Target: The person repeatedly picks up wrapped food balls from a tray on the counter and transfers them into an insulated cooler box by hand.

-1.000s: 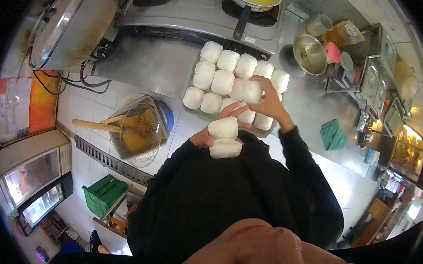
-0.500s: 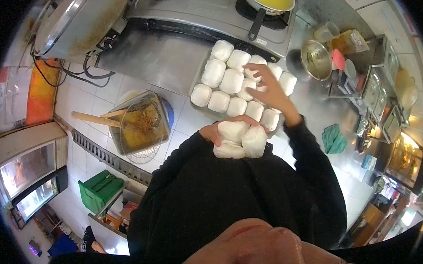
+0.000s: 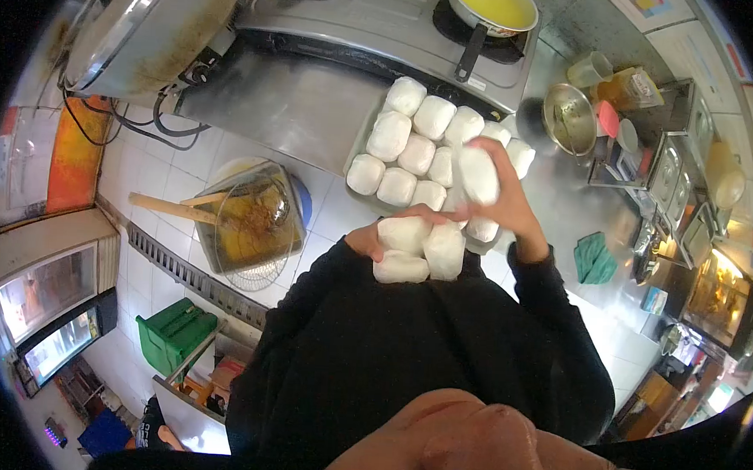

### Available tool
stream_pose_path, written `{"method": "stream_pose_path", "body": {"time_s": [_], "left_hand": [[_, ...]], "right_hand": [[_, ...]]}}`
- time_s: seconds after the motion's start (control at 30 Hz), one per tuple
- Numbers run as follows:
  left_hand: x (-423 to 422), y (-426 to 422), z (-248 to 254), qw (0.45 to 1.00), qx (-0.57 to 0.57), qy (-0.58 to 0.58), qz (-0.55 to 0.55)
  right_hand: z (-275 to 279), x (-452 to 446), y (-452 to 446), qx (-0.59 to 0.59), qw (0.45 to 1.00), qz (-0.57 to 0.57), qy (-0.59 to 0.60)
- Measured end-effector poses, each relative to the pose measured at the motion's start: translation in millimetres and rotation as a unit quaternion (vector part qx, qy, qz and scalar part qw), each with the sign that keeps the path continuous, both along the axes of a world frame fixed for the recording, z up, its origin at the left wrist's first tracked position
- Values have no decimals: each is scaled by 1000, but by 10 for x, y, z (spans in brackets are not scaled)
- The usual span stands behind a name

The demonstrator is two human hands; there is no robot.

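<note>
Left hand: curled round the outer side of a three-piece cluster of white bundles, held close to the black top. Two sit one nearer the body than the other, the third alongside on the right. Most of the grip is hidden, so can't confirm how far the fingers reach underneath.

Right hand: closed on a single white bundle, fingers over the far end, palm on the right side. It's up over the near right part of the tray, just beyond the cluster. Blurred there, so whether the two hands touch is a fair question.

The other white bundles sit packed in the tray in rough rows, just ahead of both hands. Tray is on the steel surface, in front of the stove.

Handling, my read: light enough for one hand each, plump, soft outside with some give. Skin looks smooth, may be a bit slick; a hard pinch could dent or tear it. Best hold is broad, fingers and palm round the sides. Cluster wants support from below plus light side pressure, since rounded faces could slide on each other. The single one suits a full-hand wrap round its middle.
</note>
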State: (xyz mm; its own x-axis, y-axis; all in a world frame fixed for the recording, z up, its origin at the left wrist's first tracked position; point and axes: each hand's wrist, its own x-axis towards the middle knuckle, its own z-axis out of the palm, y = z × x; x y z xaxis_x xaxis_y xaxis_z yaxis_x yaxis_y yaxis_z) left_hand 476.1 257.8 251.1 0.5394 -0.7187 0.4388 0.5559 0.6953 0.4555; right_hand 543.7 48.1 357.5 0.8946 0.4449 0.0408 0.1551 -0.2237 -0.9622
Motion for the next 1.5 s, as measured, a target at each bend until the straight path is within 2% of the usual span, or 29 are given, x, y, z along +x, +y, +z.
{"method": "stream_pose_path", "body": {"time_s": [0.07, 0.13, 0.23, 0.37, 0.47, 0.53, 0.6, 0.63, 0.67, 0.7, 0.77, 0.87, 0.97, 1.07, 1.13, 1.2, 1.23, 1.3, 1.33, 1.37, 1.43, 1.5], "left_hand": [[54, -20, 42, 1000, 7, -7, -8], [125, -54, 125, 999, 18, -19, -20], [174, -74, 172, 999, 27, -25, -28], [213, -33, 203, 998, 34, -47, -35], [256, -34, 205, 992, 37, -96, -67], [265, -61, 217, 989, 47, -118, -79], [226, -54, 303, 990, 70, -99, -71], [186, -42, 371, 991, 87, -77, -62], [190, -95, 301, 992, 52, -82, -80], [192, -134, 252, 991, 17, -85, -98], [193, -150, 218, 991, 23, -94, -97], [77, -247, 297, 994, 36, -65, -81], [17, -414, 265, 993, 41, -68, -87], [-50, -627, 310, 987, 57, -74, -133], [-161, -836, 349, 978, 71, -74, -183], [-317, -1075, 407, 963, 85, -79, -244], [-400, -1227, 431, 953, 81, -94, -275], [-609, -1618, 411, 926, 64, -133, -348], [-769, -1832, 357, 911, 60, -167, -373], [-957, -2085, 343, 893, 55, -175, -411], [-1465, -2572, 278, 837, 48, -109, -535], [-2172, -3125, 273, 789, 33, -132, -599]], "right_hand": [[489, -167, 50, -28, 980, 150, -130], [806, -317, 162, -197, 908, 312, -200], [571, -277, 214, -108, 910, 378, -129], [700, -163, 318, -64, 884, 458, -64], [446, 74, 368, 6, 900, 431, -69], [11, 395, 554, -6, 969, 246, -32], [-456, 595, 878, -202, 966, 95, -128], [-641, 639, 1048, -318, 936, 83, -124], [-830, 662, 1195, -430, 893, 69, -116], [-1100, 663, 1307, -451, 880, 53, -138], [-1533, 647, 1428, -492, 852, 23, -179], [-1366, 662, 1377, -444, 887, 26, -128], [-1028, 565, 1086, -322, 945, 33, -49], [-1249, 403, 507, -120, 984, 80, -107], [-945, 3, -30, 30, 992, 83, 90], [-795, -595, -583, 167, 965, 46, 196], [-835, -934, -857, 222, 953, 11, 205], [-1063, -1745, -1370, 348, 879, -106, 308], [-1131, -2185, -1596, 349, 880, -152, 285], [-1201, -2656, -1795, 368, 856, -231, 281], [-1127, -3658, -2073, 427, 800, -331, 262], [-1084, -4698, -2272, 489, 749, -395, 208]]}}
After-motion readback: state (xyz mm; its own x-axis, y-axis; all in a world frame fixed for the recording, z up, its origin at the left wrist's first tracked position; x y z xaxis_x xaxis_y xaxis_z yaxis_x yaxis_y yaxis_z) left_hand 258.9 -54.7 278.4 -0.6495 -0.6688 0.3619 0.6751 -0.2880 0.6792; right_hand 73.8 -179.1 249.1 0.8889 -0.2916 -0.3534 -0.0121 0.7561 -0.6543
